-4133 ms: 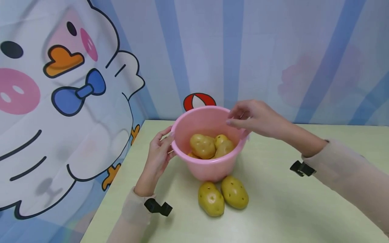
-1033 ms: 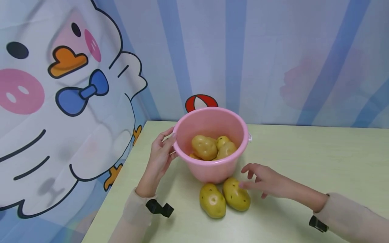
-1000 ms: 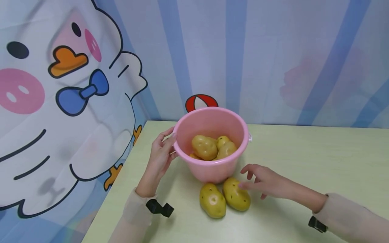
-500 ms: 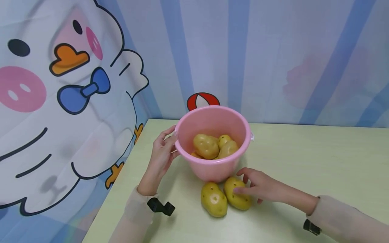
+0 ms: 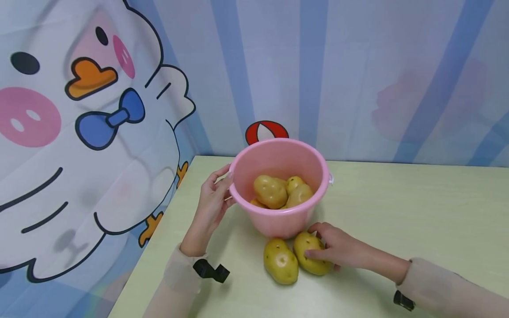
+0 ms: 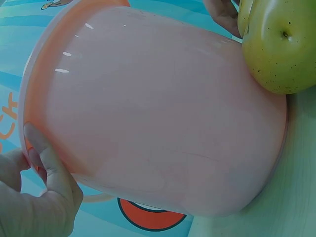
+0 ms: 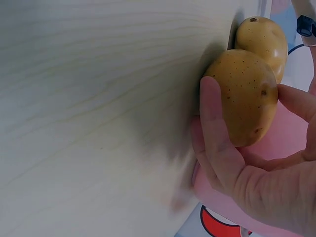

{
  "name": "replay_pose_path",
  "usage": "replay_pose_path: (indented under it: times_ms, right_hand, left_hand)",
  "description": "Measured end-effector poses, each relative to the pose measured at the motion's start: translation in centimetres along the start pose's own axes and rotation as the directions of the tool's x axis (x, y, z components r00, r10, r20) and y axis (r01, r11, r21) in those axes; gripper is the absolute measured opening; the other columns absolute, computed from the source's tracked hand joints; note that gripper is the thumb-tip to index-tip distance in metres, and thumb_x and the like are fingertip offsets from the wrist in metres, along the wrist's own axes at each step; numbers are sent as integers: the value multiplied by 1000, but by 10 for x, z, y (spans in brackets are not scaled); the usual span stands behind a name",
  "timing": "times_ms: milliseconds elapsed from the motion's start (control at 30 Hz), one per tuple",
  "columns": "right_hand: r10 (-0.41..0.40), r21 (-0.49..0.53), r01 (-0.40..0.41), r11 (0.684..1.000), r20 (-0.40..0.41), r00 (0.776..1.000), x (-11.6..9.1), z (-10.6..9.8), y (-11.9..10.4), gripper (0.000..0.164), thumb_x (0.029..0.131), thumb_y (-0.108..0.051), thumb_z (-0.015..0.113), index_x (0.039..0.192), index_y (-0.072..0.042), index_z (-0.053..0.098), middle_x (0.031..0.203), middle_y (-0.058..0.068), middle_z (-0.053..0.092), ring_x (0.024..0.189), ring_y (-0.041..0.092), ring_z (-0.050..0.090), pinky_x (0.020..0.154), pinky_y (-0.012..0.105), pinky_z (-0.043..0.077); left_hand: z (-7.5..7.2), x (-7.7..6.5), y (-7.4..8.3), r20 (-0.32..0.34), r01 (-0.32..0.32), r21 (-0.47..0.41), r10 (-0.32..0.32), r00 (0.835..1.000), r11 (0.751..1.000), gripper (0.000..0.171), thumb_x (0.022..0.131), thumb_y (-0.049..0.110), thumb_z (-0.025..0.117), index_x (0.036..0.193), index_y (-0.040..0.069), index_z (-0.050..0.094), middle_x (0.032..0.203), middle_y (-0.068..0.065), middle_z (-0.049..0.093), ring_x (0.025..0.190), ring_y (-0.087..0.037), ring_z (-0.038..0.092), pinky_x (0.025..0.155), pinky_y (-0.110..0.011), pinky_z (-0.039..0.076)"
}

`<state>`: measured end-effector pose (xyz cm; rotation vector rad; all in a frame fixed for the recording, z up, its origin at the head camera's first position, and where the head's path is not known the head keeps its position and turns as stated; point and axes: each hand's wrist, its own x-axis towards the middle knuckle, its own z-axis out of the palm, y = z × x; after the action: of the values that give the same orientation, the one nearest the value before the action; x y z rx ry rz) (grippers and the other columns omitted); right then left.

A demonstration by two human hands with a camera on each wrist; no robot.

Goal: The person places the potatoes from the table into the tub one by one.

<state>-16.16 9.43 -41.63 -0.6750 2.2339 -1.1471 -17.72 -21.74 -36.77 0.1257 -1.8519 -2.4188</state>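
Note:
My left hand grips the left rim of a pink bucket, thumb on the near side of the rim. Inside the bucket lie several potatoes, partly hidden by one another. In front of its base, two yellow-brown potatoes rest side by side on the table. Around the right-hand potato my right hand curls, its thumb on one side and fingers on the other, as the right wrist view also shows. The left-hand potato is untouched beside it.
The pale green-yellow table runs off to the right. A printed cloth backdrop stands behind it, with a cartoon bird on the left side. Black wrist mounts sit on both sleeves.
My right hand has come down from the bucket's right rim to the right-hand potato and closed around it. My left hand has stayed on the rim.

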Motion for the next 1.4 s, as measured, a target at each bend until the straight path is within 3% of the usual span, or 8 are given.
replay_pose_path:
  times_ms: [1000,1400]
  right_hand:
    - [-30,43,31,999,-20,999,3,5,2,57,85,-27,81,124,4,54,100,9,59,81,21,57,46,39,55]
    - [37,87,-35,996,-21,999,-1,-6,1,61,85,-32,81,128,2,53,104,10,57,79,22,58,51,40,58]
  left_hand:
    - [0,-1,-1,-4,-4,-8,4,1000,1000,40,102,20,60,140,10,50,131,-25,58,92,-25,70,74,-26,59]
    - [0,-1,0,-4,-4,-4,4,1000,1000,41,102,20,59,141,11,50,129,-23,59,90,-23,71,74,-26,59]
